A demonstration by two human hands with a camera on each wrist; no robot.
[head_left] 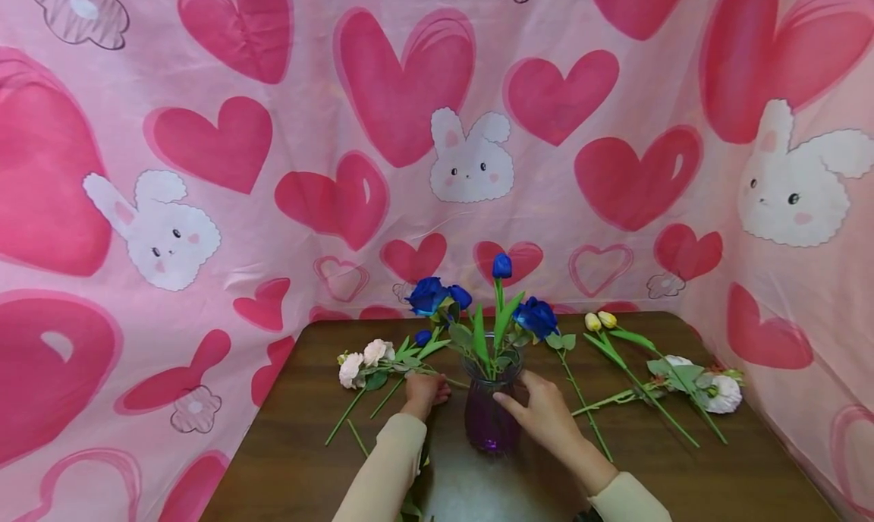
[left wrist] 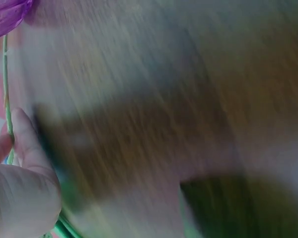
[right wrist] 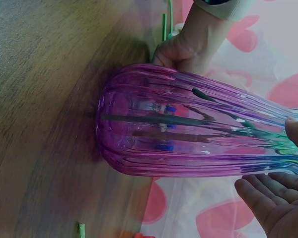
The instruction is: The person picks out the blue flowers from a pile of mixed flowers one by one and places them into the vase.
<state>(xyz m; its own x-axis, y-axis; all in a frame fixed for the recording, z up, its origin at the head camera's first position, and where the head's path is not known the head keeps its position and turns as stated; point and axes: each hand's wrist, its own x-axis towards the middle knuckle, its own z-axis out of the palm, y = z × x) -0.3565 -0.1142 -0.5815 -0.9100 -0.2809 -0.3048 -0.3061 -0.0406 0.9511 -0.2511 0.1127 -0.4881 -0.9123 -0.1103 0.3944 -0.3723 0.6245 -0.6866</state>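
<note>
A purple ribbed glass vase [head_left: 490,416] stands upright on the table, holding blue roses [head_left: 536,317], a blue tulip [head_left: 501,265] and green leaves. My right hand [head_left: 542,412] holds the vase near its neck from the right, thumb across the front and fingers behind. In the right wrist view, stems show through the vase wall [right wrist: 139,161]. Left of the vase, my left hand [head_left: 423,394] pinches a thin green stem [left wrist: 5,79] between thumb and finger. That stem belongs with the pale pink flowers [head_left: 365,361], and its bare end points towards the vase.
A blue tulip bud [head_left: 423,338] lies beyond my left hand. On the right side of the brown table [head_left: 287,461] lie yellow tulips [head_left: 599,321], white flowers [head_left: 722,394] and several loose stems. More greenery is partly hidden under my left sleeve [head_left: 385,469]. A pink heart-print cloth hangs behind.
</note>
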